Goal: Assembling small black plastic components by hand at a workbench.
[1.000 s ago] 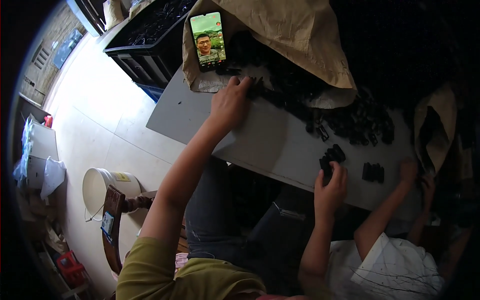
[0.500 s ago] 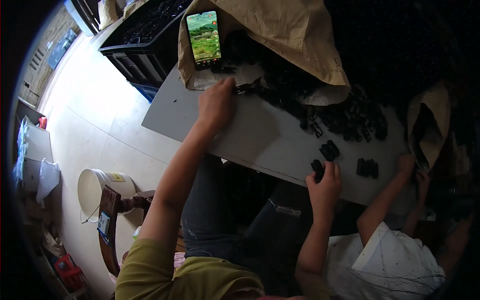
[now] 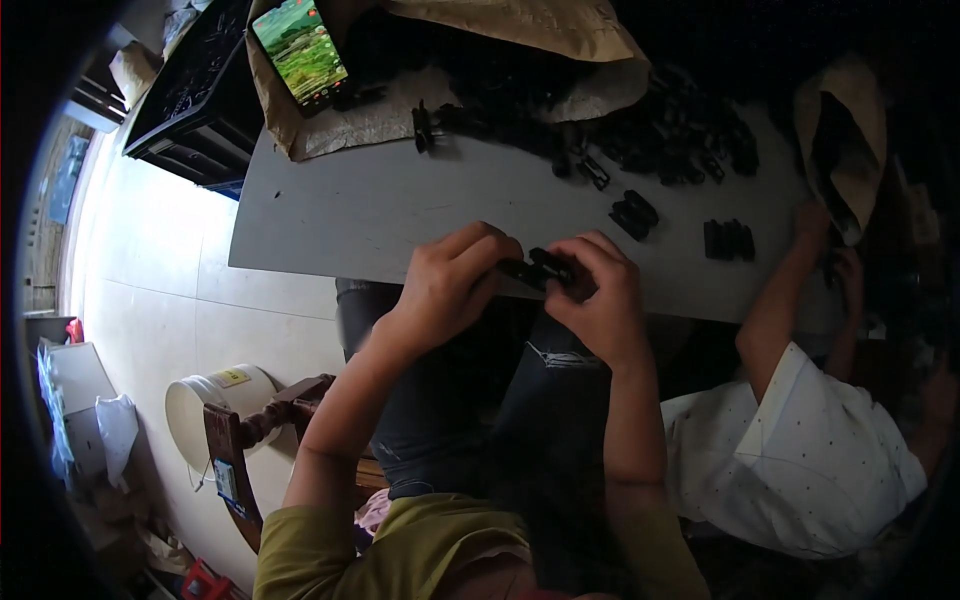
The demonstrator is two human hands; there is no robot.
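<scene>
Over the near edge of the grey table [image 3: 345,215], my left hand [image 3: 448,285] and my right hand [image 3: 603,295] come together. Small black plastic pieces [image 3: 550,266] show between their fingertips. My right hand is closed on a short stack of them, and my left fingers pinch a dark piece [image 3: 516,270] against its side. Their exact kind is too dark to tell. Beyond my right hand lie two neat groups of similar black pieces, one nearer group [image 3: 634,214] and one farther right group [image 3: 729,240]. A loose pile [image 3: 690,130] spreads behind them.
An open brown paper bag [image 3: 540,28] spills black pieces onto the table. A lit phone [image 3: 302,55] leans on it. At left stand a black crate [image 3: 185,145], a white bucket [image 3: 240,385] and a wooden chair [image 3: 228,440]. A co-worker's hand [image 3: 812,222] is near another paper bag [image 3: 870,120].
My left hand has come back from the paper bag to meet my right hand, which has shifted left with its black pieces. The whole view has shifted too.
</scene>
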